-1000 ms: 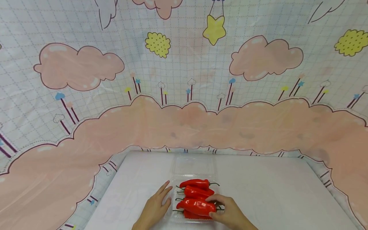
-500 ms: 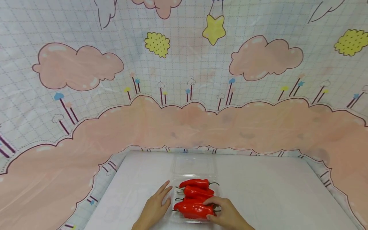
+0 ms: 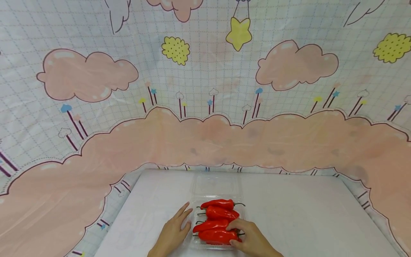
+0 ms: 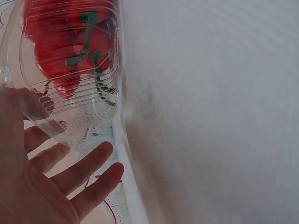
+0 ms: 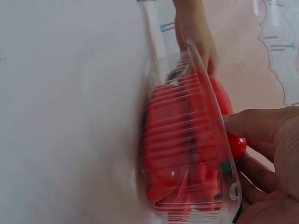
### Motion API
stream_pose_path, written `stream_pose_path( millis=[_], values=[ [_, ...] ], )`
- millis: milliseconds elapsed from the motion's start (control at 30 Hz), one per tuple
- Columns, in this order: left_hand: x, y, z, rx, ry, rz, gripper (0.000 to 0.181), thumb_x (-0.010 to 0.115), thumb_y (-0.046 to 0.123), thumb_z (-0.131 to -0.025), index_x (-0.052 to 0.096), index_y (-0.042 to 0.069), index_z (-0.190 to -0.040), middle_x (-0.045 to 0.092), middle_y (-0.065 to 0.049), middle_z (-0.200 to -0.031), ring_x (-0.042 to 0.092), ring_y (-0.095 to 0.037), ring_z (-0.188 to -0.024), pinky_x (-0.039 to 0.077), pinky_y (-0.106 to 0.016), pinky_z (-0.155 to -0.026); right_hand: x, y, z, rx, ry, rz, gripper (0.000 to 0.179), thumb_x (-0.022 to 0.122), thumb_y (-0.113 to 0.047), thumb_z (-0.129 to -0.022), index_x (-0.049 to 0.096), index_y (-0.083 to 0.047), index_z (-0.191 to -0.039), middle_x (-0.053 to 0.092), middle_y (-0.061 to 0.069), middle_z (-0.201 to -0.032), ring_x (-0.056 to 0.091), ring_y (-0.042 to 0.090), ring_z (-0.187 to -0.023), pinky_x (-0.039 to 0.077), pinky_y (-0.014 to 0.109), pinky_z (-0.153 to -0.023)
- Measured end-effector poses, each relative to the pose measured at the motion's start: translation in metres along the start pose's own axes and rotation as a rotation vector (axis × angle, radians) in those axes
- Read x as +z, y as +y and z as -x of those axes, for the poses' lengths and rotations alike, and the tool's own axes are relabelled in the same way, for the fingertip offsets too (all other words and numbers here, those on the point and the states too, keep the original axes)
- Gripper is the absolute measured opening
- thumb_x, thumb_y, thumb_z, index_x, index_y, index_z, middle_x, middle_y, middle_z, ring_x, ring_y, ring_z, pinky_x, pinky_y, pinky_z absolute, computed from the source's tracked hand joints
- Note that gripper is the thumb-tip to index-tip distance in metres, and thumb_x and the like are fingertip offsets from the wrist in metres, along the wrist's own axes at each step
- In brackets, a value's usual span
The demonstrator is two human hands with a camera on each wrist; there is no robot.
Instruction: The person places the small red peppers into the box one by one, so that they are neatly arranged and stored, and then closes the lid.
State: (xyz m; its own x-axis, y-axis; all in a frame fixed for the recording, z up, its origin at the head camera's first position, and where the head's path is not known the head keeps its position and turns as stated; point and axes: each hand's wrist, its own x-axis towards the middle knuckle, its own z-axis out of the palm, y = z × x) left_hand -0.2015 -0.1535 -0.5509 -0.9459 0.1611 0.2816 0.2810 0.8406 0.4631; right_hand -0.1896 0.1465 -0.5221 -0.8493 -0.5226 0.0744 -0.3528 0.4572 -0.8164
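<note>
Several shiny red peppers with green stems lie crosswise, piled in a clear plastic clamshell box. My right hand holds the stem end of the front pepper, thumb on the near side and fingers over the top. In the right wrist view, the thumb lies against a red pepper above the box rim. My left hand is at the box's left side, its fingers spread. The left wrist view shows those fingers extended by the ribbed box wall; whether they all touch it I cannot tell.
The box's clear lid lies folded back behind it on the white table. Beyond the table's back edge rises a patterned cloth with pink clouds and stars.
My right hand has moved slightly left and lowered the front pepper toward the box's near side. Another pepper behind it shows more now. The left hand keeps its place.
</note>
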Motion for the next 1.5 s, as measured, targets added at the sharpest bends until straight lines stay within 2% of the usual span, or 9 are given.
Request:
stream_pose_path(
  millis=[167, 400, 667, 767, 933, 1100, 1267, 1500],
  values=[
    [0.0, 0.0, 0.0, 0.008, 0.008, -0.002, 0.042, 0.065, 0.02, -0.091, 0.062, 0.017, -0.133, 0.049, 0.003, -0.15, 0.067, -0.025, -0.113, 0.055, -0.05, -0.092, 0.002, 0.003, -0.001, -0.017, 0.017, -0.001, 0.027, 0.077, -0.02, -0.084, 0.067, -0.02, -0.109, 0.069, -0.005, -0.108, 0.06, 0.003, -0.093, 0.06, 0.029, -0.085],
    [0.001, 0.001, 0.0, -0.019, -0.007, 0.006, 0.042, 0.065, 0.022, -0.091, 0.062, 0.018, -0.133, 0.049, 0.004, -0.151, 0.067, -0.024, -0.114, 0.055, -0.05, -0.094, 0.005, 0.006, -0.002, -0.033, 0.021, -0.005, 0.026, 0.076, -0.023, -0.085, 0.066, -0.021, -0.109, 0.068, -0.006, -0.108, 0.06, 0.002, -0.091, 0.058, 0.022, -0.084],
    [0.0, 0.001, -0.001, -0.035, -0.031, 0.007, 0.043, 0.064, 0.022, -0.092, 0.061, 0.017, -0.134, 0.048, 0.002, -0.151, 0.066, -0.025, -0.115, 0.054, -0.051, -0.095, 0.009, 0.005, -0.003, -0.067, 0.036, -0.023, 0.026, 0.076, -0.023, -0.085, 0.066, -0.02, -0.109, 0.069, -0.003, -0.107, 0.062, 0.003, -0.092, 0.059, 0.026, -0.084],
    [0.0, 0.001, -0.002, -0.043, -0.039, 0.01, 0.043, 0.064, 0.022, -0.092, 0.061, 0.017, -0.134, 0.047, 0.002, -0.152, 0.066, -0.025, -0.116, 0.054, -0.052, -0.095, 0.008, 0.002, -0.003, -0.044, 0.036, -0.028, 0.027, 0.076, -0.024, -0.085, 0.065, -0.021, -0.11, 0.069, -0.004, -0.108, 0.063, 0.003, -0.093, 0.059, 0.027, -0.085],
    [0.0, 0.001, -0.002, -0.042, -0.044, 0.006, 0.043, 0.064, 0.023, -0.092, 0.06, 0.017, -0.135, 0.047, 0.002, -0.152, 0.064, -0.025, -0.119, 0.053, -0.051, -0.096, 0.004, 0.002, -0.001, -0.014, 0.048, 0.012, 0.028, 0.077, -0.028, -0.084, 0.067, -0.022, -0.11, 0.069, -0.005, -0.108, 0.062, 0.004, -0.092, 0.06, 0.029, -0.083],
    [-0.001, 0.002, -0.002, -0.04, -0.038, 0.004, 0.043, 0.064, 0.023, -0.092, 0.061, 0.017, -0.134, 0.048, 0.003, -0.152, 0.064, -0.025, -0.119, 0.053, -0.051, -0.096, 0.0, 0.008, 0.001, -0.058, 0.067, 0.063, 0.029, 0.076, -0.028, -0.085, 0.068, -0.018, -0.11, 0.07, -0.005, -0.106, 0.062, 0.002, -0.092, 0.06, 0.026, -0.082],
    [-0.001, 0.003, -0.002, -0.047, -0.042, 0.002, 0.043, 0.064, 0.023, -0.091, 0.061, 0.017, -0.134, 0.048, 0.002, -0.152, 0.065, -0.026, -0.118, 0.053, -0.052, -0.096, -0.001, 0.01, 0.001, -0.049, 0.06, 0.051, 0.029, 0.076, -0.03, -0.085, 0.068, -0.018, -0.11, 0.07, -0.006, -0.106, 0.062, 0.002, -0.092, 0.059, 0.025, -0.082],
    [0.0, 0.002, -0.002, -0.043, -0.041, 0.002, 0.044, 0.065, 0.022, -0.091, 0.061, 0.017, -0.134, 0.048, 0.001, -0.151, 0.065, -0.026, -0.117, 0.054, -0.052, -0.095, -0.001, 0.009, 0.002, -0.04, 0.059, 0.021, 0.028, 0.076, -0.03, -0.086, 0.068, -0.018, -0.109, 0.07, -0.004, -0.106, 0.063, 0.004, -0.091, 0.06, 0.029, -0.083]
  ],
)
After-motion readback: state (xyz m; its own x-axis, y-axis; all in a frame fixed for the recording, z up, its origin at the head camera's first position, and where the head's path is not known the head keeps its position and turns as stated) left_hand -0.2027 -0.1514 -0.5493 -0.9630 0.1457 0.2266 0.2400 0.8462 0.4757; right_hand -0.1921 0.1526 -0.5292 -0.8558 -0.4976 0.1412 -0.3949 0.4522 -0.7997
